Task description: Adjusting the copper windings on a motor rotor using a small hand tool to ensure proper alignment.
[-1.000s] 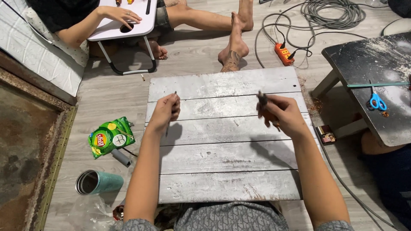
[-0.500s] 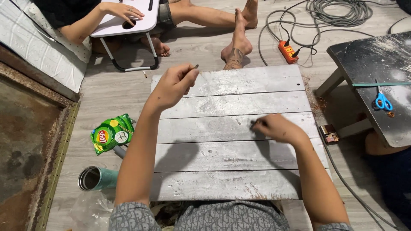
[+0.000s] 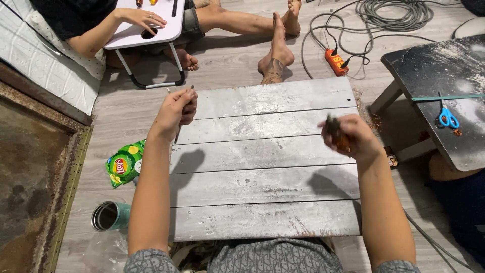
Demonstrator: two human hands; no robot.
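Note:
A low table of grey-white wooden planks (image 3: 262, 151) lies in front of me. My left hand (image 3: 174, 112) hovers over its far left corner, fingers closed on a thin dark stick (image 3: 183, 115) that points down along the plank edge. My right hand (image 3: 351, 137) is raised above the right side of the planks. It is closed around a small dark and orange object (image 3: 336, 132) whose kind I cannot make out.
A green snack bag (image 3: 124, 163) and a metal cup (image 3: 108, 216) lie on the floor at left. Another person sits at the back with a small white folding table (image 3: 151, 30) and bare feet (image 3: 275, 55). An orange power strip (image 3: 336, 61) with cables and a dark table with blue scissors (image 3: 447, 117) are at right.
My left hand stayed near the far left corner with the stick. My right hand lifted off the planks and moved to the right, holding the small dark object.

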